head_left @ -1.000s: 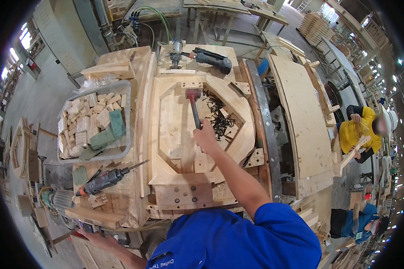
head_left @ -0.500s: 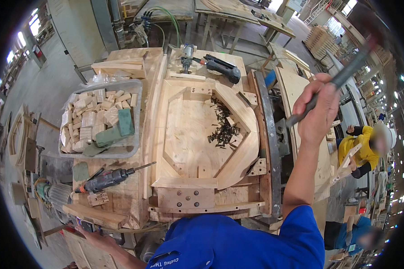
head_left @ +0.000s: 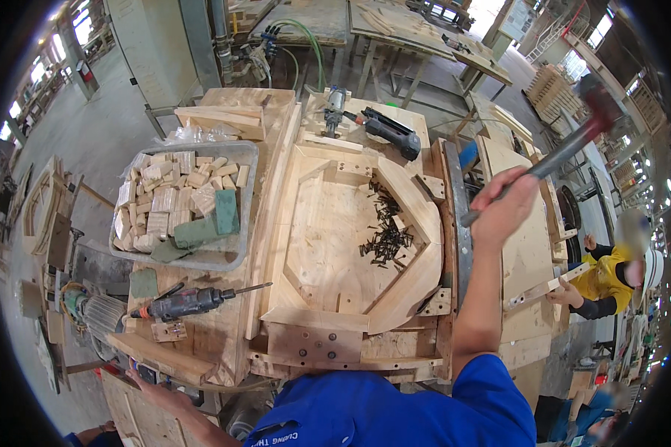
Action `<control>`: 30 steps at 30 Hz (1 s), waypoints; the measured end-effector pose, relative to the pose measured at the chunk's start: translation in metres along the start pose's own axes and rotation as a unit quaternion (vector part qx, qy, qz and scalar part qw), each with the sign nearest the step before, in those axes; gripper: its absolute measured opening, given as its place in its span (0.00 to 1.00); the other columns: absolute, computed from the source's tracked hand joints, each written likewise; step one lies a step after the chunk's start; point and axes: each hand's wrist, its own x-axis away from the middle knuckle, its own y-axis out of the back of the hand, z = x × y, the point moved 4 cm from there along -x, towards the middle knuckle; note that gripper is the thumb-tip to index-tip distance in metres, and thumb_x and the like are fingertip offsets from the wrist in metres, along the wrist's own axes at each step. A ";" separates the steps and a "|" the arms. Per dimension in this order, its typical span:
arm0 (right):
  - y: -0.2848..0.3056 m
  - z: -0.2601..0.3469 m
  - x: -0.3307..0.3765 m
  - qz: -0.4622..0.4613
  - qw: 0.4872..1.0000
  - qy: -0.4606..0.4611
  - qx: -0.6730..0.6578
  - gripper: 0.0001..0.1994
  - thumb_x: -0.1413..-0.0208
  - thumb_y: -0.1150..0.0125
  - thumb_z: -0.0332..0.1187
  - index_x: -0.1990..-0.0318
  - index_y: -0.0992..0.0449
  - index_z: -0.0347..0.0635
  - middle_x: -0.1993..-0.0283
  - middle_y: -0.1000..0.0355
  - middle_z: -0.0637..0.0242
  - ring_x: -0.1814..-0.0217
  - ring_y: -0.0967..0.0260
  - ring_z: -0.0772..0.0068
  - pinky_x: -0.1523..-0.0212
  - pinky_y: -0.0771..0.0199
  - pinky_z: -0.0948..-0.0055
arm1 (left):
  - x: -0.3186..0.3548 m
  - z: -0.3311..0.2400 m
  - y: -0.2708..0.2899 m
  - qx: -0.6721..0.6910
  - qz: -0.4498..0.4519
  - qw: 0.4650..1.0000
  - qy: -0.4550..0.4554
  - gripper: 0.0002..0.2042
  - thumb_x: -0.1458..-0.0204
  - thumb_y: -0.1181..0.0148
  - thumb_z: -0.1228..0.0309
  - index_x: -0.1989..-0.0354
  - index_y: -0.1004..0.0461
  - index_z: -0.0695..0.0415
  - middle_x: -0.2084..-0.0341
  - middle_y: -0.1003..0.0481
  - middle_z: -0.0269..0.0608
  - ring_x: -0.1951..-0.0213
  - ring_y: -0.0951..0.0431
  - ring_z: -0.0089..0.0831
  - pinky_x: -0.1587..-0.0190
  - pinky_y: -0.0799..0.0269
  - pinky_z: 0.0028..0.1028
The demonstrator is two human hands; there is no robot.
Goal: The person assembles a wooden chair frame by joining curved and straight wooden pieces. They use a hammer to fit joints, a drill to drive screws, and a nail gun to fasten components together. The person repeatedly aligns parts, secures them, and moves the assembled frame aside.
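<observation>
My right hand is closed round the grey handle of a hammer, raised at the right of the bench. Its reddish head points up and away to the right. Low at the left, my left hand is by the bench's near edge, beside a small dark object; its fingers are partly hidden. In front of me a wooden frame with angled corners lies in a wooden jig. Many black screws are heaped inside the frame at its right side.
A grey tub of small wood blocks and green pads stands left. Nearer lies a power drill with a long bit. A black nail gun rests behind the frame. At right, a person in yellow holds a wooden piece.
My right hand and the hammer have come lower and slightly left, toward the jig's right side. The view has shifted, so the bench appears farther right and lower. The frame looks unchanged.
</observation>
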 end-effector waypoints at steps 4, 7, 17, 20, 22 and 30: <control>0.041 -0.150 0.045 -0.013 0.942 0.158 0.295 0.23 0.24 0.58 0.52 0.62 0.31 0.39 0.76 0.33 0.65 0.80 0.34 0.67 0.84 0.35 0.66 | -0.003 -0.010 -0.019 0.039 0.024 0.997 0.055 0.26 0.29 0.57 0.67 0.22 0.41 0.51 0.32 0.32 0.49 0.36 0.28 0.39 0.34 0.33 0.47; 0.053 -0.228 0.083 0.106 0.891 0.024 0.440 0.23 0.25 0.55 0.51 0.65 0.31 0.39 0.74 0.30 0.65 0.78 0.33 0.66 0.83 0.34 0.65 | -0.009 0.007 -0.018 0.040 0.026 0.996 0.073 0.26 0.29 0.57 0.63 0.24 0.38 0.52 0.31 0.33 0.49 0.34 0.30 0.39 0.35 0.33 0.48; -0.006 -0.140 0.039 0.058 0.984 -0.037 0.166 0.20 0.24 0.55 0.48 0.61 0.30 0.40 0.74 0.33 0.66 0.77 0.36 0.74 0.75 0.35 0.72 | -0.007 0.018 0.003 -0.022 0.019 0.999 -0.025 0.28 0.33 0.53 0.62 0.24 0.37 0.52 0.28 0.34 0.47 0.28 0.35 0.41 0.35 0.35 0.47; 0.052 -0.210 0.095 0.055 0.903 -0.065 0.420 0.24 0.26 0.55 0.50 0.56 0.26 0.34 0.67 0.24 0.50 0.66 0.23 0.52 0.63 0.25 0.59 | -0.001 -0.003 -0.025 0.075 0.044 0.995 0.057 0.25 0.31 0.55 0.59 0.28 0.32 0.53 0.29 0.33 0.46 0.29 0.34 0.40 0.34 0.36 0.48; 0.060 -0.235 0.102 0.101 0.881 -0.214 0.411 0.24 0.26 0.56 0.51 0.58 0.27 0.36 0.68 0.26 0.53 0.70 0.26 0.54 0.70 0.28 0.58 | 0.001 -0.006 -0.021 0.109 0.042 0.990 0.073 0.25 0.29 0.57 0.56 0.30 0.29 0.54 0.30 0.33 0.45 0.30 0.34 0.39 0.33 0.38 0.48; -0.066 -0.127 0.068 0.190 0.943 -0.271 0.043 0.21 0.24 0.56 0.52 0.67 0.34 0.48 0.80 0.40 0.74 0.87 0.46 0.80 0.89 0.44 0.74 | -0.004 0.011 -0.001 0.051 0.023 0.998 -0.007 0.26 0.27 0.60 0.55 0.31 0.28 0.57 0.31 0.32 0.46 0.31 0.32 0.40 0.29 0.40 0.45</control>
